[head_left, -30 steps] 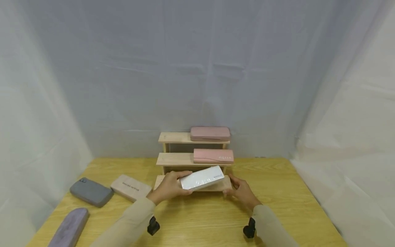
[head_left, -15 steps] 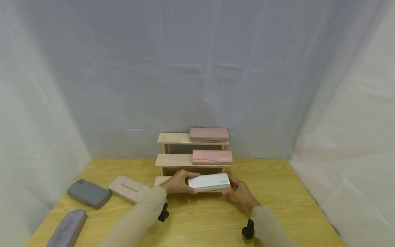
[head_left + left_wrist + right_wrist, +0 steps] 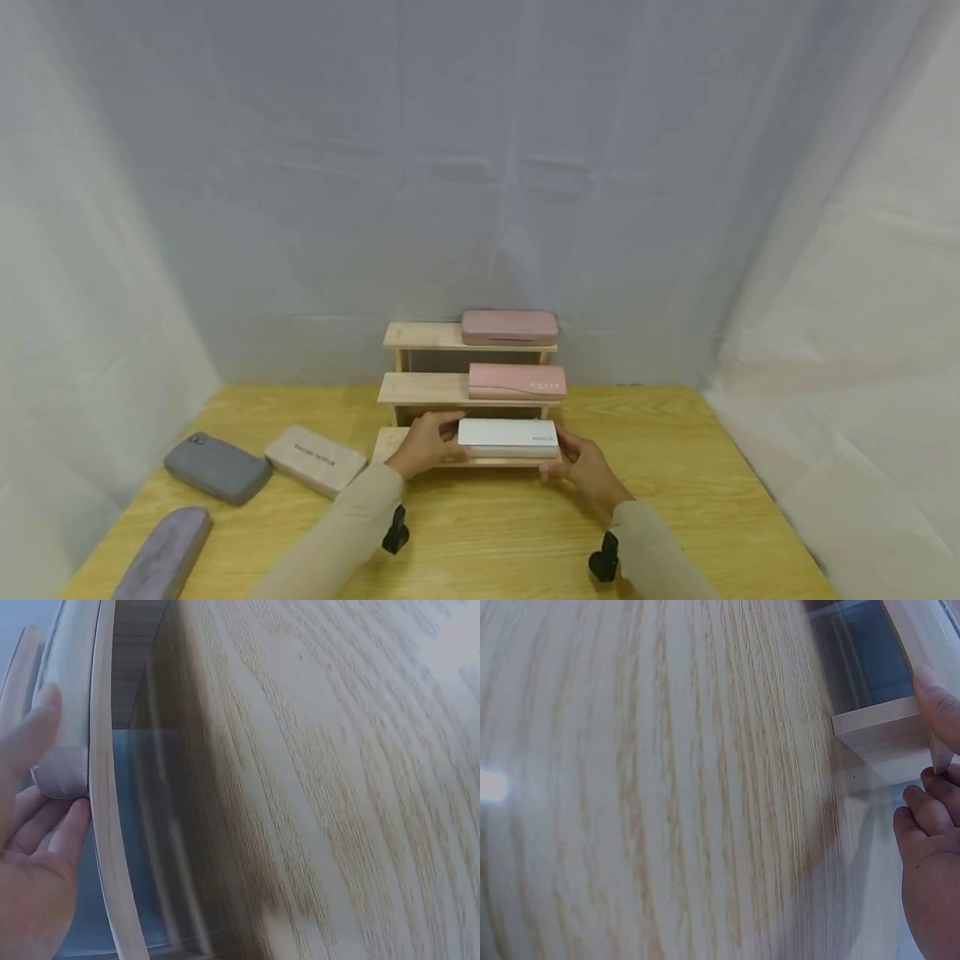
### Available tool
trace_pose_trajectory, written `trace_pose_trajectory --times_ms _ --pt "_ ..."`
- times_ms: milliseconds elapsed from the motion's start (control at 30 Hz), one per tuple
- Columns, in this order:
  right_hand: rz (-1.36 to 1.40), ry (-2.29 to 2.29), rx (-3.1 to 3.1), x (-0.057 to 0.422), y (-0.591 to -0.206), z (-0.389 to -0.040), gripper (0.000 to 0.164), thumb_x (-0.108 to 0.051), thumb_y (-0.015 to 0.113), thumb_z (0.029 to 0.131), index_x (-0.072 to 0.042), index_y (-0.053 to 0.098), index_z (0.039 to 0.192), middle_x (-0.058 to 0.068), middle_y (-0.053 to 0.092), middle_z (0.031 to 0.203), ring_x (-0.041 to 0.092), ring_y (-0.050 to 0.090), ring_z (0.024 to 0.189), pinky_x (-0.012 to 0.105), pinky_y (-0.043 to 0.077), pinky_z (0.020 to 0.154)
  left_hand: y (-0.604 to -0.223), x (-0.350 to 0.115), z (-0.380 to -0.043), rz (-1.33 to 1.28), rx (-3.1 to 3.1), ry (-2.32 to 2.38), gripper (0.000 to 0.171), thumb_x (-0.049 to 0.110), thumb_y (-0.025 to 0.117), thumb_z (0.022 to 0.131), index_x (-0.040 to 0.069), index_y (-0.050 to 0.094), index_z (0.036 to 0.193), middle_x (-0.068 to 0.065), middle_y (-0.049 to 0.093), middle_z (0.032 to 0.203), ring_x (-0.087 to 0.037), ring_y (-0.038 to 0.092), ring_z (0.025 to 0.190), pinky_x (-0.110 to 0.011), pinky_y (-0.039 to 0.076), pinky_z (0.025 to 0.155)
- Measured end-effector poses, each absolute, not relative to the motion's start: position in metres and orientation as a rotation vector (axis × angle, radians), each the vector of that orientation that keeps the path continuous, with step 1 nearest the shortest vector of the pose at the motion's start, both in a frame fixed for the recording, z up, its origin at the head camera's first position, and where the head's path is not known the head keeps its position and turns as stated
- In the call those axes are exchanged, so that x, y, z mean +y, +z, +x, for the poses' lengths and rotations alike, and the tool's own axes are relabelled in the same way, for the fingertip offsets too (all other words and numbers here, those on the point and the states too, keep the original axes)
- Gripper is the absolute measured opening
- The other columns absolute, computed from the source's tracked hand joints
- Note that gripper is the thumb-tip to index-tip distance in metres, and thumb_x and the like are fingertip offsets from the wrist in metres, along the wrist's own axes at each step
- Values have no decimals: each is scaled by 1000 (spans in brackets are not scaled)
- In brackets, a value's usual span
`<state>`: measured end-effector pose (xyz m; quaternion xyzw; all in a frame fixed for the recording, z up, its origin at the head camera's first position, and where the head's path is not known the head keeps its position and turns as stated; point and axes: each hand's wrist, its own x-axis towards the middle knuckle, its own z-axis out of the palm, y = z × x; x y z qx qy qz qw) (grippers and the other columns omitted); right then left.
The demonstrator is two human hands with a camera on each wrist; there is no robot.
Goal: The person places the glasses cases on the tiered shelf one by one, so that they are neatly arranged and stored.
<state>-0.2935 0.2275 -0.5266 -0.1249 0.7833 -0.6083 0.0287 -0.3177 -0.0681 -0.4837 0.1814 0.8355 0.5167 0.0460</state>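
Observation:
A white glasses case (image 3: 506, 435) with small print at its right end lies level along the bottom step of a three-step wooden rack (image 3: 422, 387). My left hand (image 3: 429, 444) grips the case's left end. In the left wrist view, the thumb of the left hand (image 3: 34, 855) lies along the case (image 3: 69, 690), and the other fingers bend around its end. At the rack's right side, my right hand (image 3: 587, 471) pinches the end of the bottom board. The right wrist view shows the thumb of the right hand (image 3: 934, 825) over the board's corner, with fingers below.
A pink glasses case (image 3: 517, 381) occupies the middle step, and a dusty-pink one (image 3: 508, 327) the top step. Left on the wooden table (image 3: 480, 542) lie a grey case (image 3: 217, 468), a beige case (image 3: 317, 460) and a purple case (image 3: 165, 554). White sheeting (image 3: 480, 167) hangs behind.
The white glasses case has gone from tilted above the bottom step to level along it, shifting right with my left hand. My right hand has stayed at the rack's right end.

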Motion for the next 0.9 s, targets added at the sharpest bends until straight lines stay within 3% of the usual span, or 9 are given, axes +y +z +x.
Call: trace_pose_trajectory --times_ms 300,600,900 --pt "-373 -1893 2371 230 -530 -294 87 -15 79 79 4 29 147 21 34 149 34 37 135 25 46 98 -485 -62 -315 505 2490 1653 70 13 82 75 -5 51 135 -29 45 139 -40 49 124 -41 49 96" --pt "-369 -1892 2405 229 -531 -294 83 -13 79 80 6 32 146 25 39 146 36 39 133 33 43 102 -484 -61 -311 454 2502 1632 70 13 83 73 -1 53 135 -28 46 139 -39 50 124 -39 49 95" --pt "-351 -1934 2346 229 -533 -296 88 -13 81 77 7 30 146 26 40 145 37 44 129 24 50 91 -484 -59 -311 513 2579 1569 66 13 83 73 -2 56 131 -26 51 135 -36 53 121 -39 50 94"
